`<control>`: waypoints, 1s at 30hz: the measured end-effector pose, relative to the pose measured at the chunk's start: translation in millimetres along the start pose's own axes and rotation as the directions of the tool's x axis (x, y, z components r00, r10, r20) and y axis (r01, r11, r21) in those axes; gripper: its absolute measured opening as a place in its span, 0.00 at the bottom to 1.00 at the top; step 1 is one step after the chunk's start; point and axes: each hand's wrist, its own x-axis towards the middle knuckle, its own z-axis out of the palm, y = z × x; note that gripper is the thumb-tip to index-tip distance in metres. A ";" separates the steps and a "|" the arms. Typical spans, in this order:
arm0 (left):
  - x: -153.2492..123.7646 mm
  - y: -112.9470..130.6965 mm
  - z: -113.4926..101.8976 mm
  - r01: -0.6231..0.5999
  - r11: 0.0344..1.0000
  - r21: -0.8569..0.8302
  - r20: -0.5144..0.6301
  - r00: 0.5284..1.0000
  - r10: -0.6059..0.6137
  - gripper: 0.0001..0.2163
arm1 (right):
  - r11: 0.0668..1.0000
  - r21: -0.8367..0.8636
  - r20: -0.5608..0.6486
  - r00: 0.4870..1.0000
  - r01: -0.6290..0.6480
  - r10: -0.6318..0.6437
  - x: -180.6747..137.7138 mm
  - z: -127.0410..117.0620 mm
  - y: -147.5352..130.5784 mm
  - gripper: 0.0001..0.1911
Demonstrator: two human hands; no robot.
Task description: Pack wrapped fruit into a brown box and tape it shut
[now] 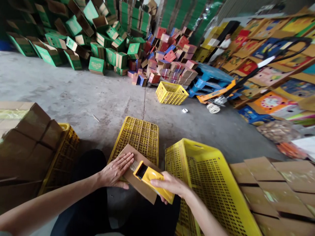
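Note:
A flat brown cardboard piece [145, 192] lies tilted across the near end of an upturned yellow crate [140, 131], over my lap. My left hand [116, 168] rests on its left end, fingers stretched out and pressing the surface. In my right hand [171, 183] is a yellow tape dispenser [151, 176], gripped round its body with the thumb on top. The dispenser's black mouth faces my left fingertips. A strip of clear tape [133, 166] shows between the mouth and the left fingers, on the cardboard.
An open yellow crate [209, 149] stands at right, beside stacked flat cartons [273, 183]. More cartons [24, 147] sit in a crate at left. Ahead are another yellow crate [171, 93], a pallet jack [219, 95], blue pallets [209, 77] and heaped green boxes [97, 65]. A person [222, 46] is far right.

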 end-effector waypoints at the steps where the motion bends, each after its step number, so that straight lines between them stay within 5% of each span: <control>1: -0.6 -0.6 1.2 -0.017 0.998 0.060 -0.007 1.000 0.018 0.55 | 1.000 0.007 -0.003 1.000 0.002 -0.002 0.6 0.4 1.1 0.28; 8: 4.8 9.5 6.7 -0.063 0.942 0.331 -0.051 0.995 0.085 0.55 | 1.000 0.009 0.005 1.000 0.021 -0.021 2.2 1.8 3.9 0.28; 30: 11.3 14.2 12.9 -0.122 0.946 0.301 0.050 0.992 0.112 0.52 | 0.996 0.040 -0.066 0.994 -0.082 0.084 -16.4 -0.5 24.9 0.26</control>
